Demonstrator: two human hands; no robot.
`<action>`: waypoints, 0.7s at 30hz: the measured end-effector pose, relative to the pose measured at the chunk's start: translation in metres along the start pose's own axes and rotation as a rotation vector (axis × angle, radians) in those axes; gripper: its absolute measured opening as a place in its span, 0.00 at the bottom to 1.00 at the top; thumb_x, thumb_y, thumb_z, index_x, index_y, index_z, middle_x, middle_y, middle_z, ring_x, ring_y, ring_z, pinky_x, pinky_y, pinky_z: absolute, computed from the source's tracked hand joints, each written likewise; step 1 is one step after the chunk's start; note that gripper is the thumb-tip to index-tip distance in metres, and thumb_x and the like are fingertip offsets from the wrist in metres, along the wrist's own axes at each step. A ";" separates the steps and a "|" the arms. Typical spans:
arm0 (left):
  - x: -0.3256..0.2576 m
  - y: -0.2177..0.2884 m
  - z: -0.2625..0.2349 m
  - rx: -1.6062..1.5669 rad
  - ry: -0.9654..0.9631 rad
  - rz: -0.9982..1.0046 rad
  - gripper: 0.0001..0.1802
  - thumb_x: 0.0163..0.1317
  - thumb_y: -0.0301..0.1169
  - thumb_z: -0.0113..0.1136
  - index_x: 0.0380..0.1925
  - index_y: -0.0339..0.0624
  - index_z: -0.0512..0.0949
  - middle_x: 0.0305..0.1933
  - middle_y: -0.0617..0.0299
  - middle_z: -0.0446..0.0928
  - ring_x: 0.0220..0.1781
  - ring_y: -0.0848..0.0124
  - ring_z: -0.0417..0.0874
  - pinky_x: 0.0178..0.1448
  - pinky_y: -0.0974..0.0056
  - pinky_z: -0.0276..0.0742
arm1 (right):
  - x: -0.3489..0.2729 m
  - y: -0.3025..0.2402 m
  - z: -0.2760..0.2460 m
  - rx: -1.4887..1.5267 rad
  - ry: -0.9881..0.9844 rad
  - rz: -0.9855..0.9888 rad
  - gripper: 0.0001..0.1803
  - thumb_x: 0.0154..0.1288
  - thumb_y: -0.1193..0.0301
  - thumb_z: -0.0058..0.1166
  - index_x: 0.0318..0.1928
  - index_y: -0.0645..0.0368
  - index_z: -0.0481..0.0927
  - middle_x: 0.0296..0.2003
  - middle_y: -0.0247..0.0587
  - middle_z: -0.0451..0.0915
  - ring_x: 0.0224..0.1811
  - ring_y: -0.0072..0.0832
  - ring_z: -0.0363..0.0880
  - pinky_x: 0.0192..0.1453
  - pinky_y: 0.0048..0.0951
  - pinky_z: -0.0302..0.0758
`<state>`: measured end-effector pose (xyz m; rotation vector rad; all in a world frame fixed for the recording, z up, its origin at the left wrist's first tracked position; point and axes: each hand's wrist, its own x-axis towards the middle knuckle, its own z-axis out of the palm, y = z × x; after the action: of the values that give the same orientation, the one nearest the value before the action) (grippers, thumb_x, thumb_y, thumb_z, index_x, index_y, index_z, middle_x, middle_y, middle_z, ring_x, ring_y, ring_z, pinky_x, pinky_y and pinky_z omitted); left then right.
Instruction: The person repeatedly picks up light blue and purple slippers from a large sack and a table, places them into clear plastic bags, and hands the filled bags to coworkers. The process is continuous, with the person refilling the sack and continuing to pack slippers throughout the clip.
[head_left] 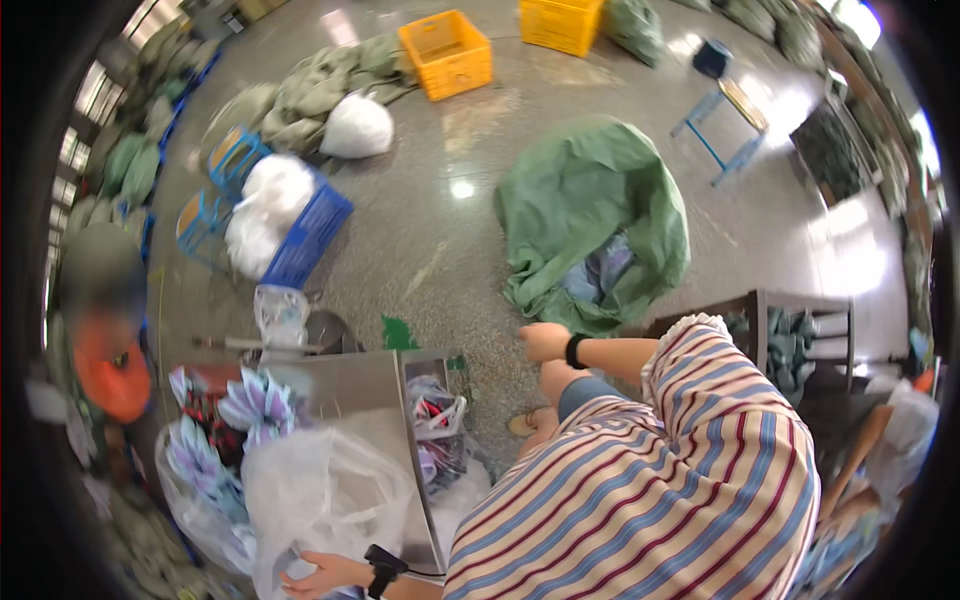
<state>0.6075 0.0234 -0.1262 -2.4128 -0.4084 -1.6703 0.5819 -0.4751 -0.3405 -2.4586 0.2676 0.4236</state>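
My left hand (312,574), with a black band on its wrist, grips the lower edge of a large clear plastic bag (320,490) that stands against a metal table (350,385). My right hand (545,342) wears a black watch and is closed in a fist above my knee. It sits right at the near hem of a crumpled green sack (590,215) on the floor; I cannot tell whether it holds the cloth. My striped shirt fills the lower right.
Purple-and-white packets (250,405) lie piled on the table's left side. Blue crates (305,240) holding white bags (270,190) stand on the floor beyond it. Orange crates (447,52), a blue stool (725,120) and a dark wooden rack (800,325) are there too. A person in orange (110,370) is at the left.
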 end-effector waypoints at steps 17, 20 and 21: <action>-0.314 0.594 0.023 -1.399 -1.791 1.355 0.15 0.47 0.27 0.56 0.38 0.39 0.74 0.43 0.53 0.74 0.50 0.55 0.72 0.55 0.57 0.67 | 0.024 0.367 0.024 0.385 0.292 0.754 0.13 0.52 0.72 0.44 0.36 0.66 0.74 0.34 0.59 0.77 0.41 0.49 0.76 0.47 0.43 0.71; -0.432 0.651 0.000 -1.265 -1.697 2.015 0.16 0.48 0.29 0.54 0.40 0.38 0.74 0.41 0.53 0.75 0.46 0.56 0.74 0.51 0.54 0.69 | 0.058 0.427 0.015 0.358 0.147 0.540 0.20 0.50 0.71 0.51 0.44 0.67 0.72 0.43 0.64 0.73 0.49 0.49 0.71 0.52 0.42 0.69; -0.470 0.665 -0.011 -1.288 -1.770 1.953 0.15 0.49 0.28 0.53 0.38 0.37 0.75 0.38 0.52 0.75 0.42 0.55 0.75 0.48 0.53 0.70 | 0.068 0.433 0.005 0.261 0.205 0.557 0.26 0.49 0.70 0.54 0.50 0.68 0.67 0.48 0.66 0.68 0.55 0.49 0.66 0.55 0.42 0.66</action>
<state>0.6565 -0.6666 -0.5555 -1.7953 2.3270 1.3931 0.5190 -0.8185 -0.6056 -2.1431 1.0383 0.3356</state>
